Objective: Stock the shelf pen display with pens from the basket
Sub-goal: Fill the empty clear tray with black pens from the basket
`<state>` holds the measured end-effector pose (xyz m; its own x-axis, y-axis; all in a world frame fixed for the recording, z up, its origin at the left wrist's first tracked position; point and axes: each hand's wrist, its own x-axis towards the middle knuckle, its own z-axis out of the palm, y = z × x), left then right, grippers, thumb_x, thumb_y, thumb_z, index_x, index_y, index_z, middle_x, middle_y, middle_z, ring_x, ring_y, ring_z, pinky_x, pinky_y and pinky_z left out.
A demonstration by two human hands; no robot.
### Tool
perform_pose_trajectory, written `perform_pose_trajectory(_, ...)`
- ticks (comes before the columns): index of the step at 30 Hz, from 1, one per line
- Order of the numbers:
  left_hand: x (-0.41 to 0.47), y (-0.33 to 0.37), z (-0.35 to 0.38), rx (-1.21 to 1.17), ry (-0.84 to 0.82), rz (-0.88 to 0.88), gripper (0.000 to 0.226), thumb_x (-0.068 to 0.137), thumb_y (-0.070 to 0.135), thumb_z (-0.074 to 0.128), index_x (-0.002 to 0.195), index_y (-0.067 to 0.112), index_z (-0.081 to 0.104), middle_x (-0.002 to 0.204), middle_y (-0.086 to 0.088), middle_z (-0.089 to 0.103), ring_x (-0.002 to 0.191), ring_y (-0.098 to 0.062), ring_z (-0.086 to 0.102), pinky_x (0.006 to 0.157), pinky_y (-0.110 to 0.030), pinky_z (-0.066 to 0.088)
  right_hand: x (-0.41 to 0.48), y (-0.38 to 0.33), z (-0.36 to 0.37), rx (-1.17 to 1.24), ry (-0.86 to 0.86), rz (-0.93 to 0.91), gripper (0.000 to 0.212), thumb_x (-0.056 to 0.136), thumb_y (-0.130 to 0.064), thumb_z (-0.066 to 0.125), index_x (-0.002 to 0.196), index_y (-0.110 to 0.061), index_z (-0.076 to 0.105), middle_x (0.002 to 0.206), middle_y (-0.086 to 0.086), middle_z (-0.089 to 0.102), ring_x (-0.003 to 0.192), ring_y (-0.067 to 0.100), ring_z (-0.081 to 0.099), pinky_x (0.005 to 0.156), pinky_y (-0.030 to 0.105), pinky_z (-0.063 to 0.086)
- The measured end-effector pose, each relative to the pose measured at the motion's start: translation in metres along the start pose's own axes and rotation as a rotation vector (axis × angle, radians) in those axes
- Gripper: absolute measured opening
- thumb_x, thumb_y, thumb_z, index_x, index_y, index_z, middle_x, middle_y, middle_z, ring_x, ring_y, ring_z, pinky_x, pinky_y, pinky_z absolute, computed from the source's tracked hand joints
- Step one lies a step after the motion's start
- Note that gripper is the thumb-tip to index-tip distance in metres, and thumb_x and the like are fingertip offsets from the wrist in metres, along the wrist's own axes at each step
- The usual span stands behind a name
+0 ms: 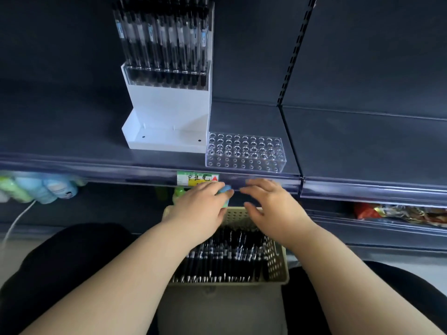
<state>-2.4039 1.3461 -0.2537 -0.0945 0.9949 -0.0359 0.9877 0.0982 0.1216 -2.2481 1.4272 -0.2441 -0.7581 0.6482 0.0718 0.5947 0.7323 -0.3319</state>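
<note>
A beige perforated basket [278, 264] full of black pens [225, 257] sits between my knees, below the shelf edge. On the shelf stands a clear acrylic pen holder [245, 152] with rows of holes, no pens in it. Beside it, a white display stand [167, 112] holds several black pens upright. My left hand [200, 209] hovers over the basket's far end, its fingers curled round a small blue object [226, 189]. My right hand [273, 206] hovers next to it, fingers spread and relaxed, holding nothing.
A green and yellow price label [197, 178] is on the shelf's front rail. Pastel bottles [41, 189] stand on the lower shelf at left, snack packets [401, 211] at right. A white cable [17, 221] hangs at left. The dark shelf surface stretches right of the holder.
</note>
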Motion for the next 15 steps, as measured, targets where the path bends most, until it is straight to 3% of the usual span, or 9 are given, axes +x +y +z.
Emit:
perform_pose_trajectory(4, -0.011, 0.004, 0.021, -0.037, -0.156, -0.051, 0.046, 0.096, 0.029, 0.043, 0.142, 0.031, 0.034, 0.141, 0.009, 0.04, 0.129, -0.017, 0.038, 0.094, -0.035, 0.042, -0.01, -0.009, 0.038, -0.017, -0.301, 0.135, 0.035, 0.091, -0.028, 0.047, 0.126, -0.021, 0.052, 0.13, 0.003, 0.05, 0.118, 0.024, 0.047, 0.098, 0.04, 0.042)
perform_pose_trajectory(7, -0.012, -0.001, 0.059, -0.115, -0.333, -0.153, 0.042, 0.094, 0.022, 0.047, 0.136, 0.028, 0.044, 0.133, 0.001, 0.048, 0.118, -0.024, 0.05, 0.093, -0.039, 0.047, -0.013, -0.009, 0.068, -0.02, -0.494, 0.287, 0.036, 0.092, -0.028, 0.048, 0.126, -0.017, 0.052, 0.129, 0.008, 0.052, 0.116, 0.027, 0.052, 0.098, 0.04, 0.045)
perform_pose_trajectory(11, -0.013, -0.008, 0.117, -0.205, -0.452, -0.39, 0.037, 0.09, 0.008, 0.047, 0.124, 0.019, 0.054, 0.13, -0.005, 0.051, 0.118, -0.027, 0.052, 0.099, -0.036, 0.043, -0.008, -0.008, 0.104, 0.047, -0.546, 0.456, 0.033, 0.093, -0.021, 0.049, 0.123, -0.009, 0.055, 0.122, 0.012, 0.058, 0.111, 0.027, 0.057, 0.092, 0.031, 0.048)
perform_pose_trajectory(15, -0.015, -0.013, 0.151, -0.291, -0.422, -0.625, 0.03, 0.091, 0.009, 0.051, 0.12, 0.01, 0.053, 0.121, -0.009, 0.055, 0.111, -0.027, 0.056, 0.094, -0.033, 0.045, -0.007, -0.002, 0.141, 0.151, -0.573, 0.673, 0.029, 0.094, -0.025, 0.05, 0.109, -0.004, 0.062, 0.111, 0.011, 0.064, 0.103, 0.025, 0.061, 0.072, 0.024, 0.044)
